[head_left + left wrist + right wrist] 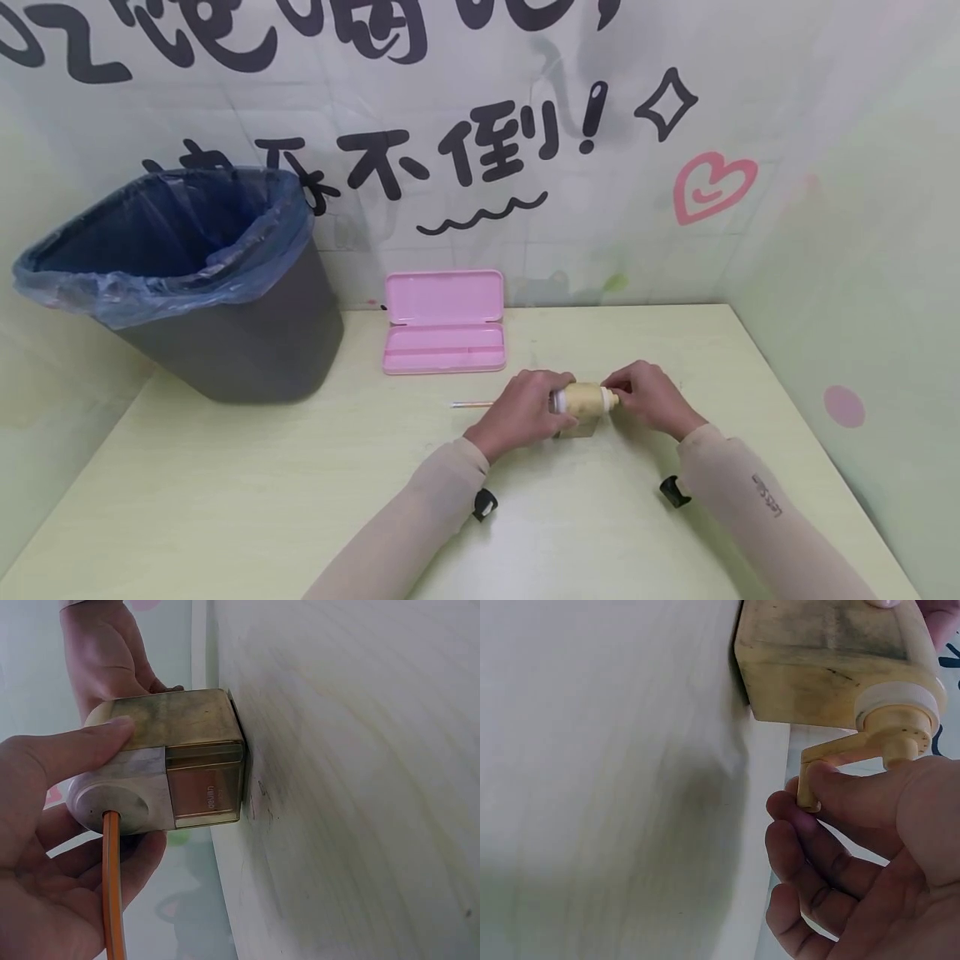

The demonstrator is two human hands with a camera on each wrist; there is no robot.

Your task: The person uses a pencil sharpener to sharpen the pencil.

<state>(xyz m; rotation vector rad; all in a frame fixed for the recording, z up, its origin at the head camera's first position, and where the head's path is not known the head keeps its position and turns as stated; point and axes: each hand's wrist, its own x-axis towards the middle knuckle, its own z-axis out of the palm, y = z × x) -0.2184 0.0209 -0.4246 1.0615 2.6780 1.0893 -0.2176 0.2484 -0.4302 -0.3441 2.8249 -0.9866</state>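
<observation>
A yellowish hand-crank pencil sharpener stands on the table, its shavings window facing the left wrist camera. My left hand grips its body, thumb on one side and fingers round the other. An orange pencil sticks out of the sharpener's front hole and passes by the left palm; its tip is hidden inside. On the opposite side, my right hand pinches the knob of the crank handle between thumb and forefinger, with the other fingers loosely curled.
Behind the hands, a pink pencil case lies with its lid up near the wall. A grey trash bin lined with a blue bag stands at the back left of the table.
</observation>
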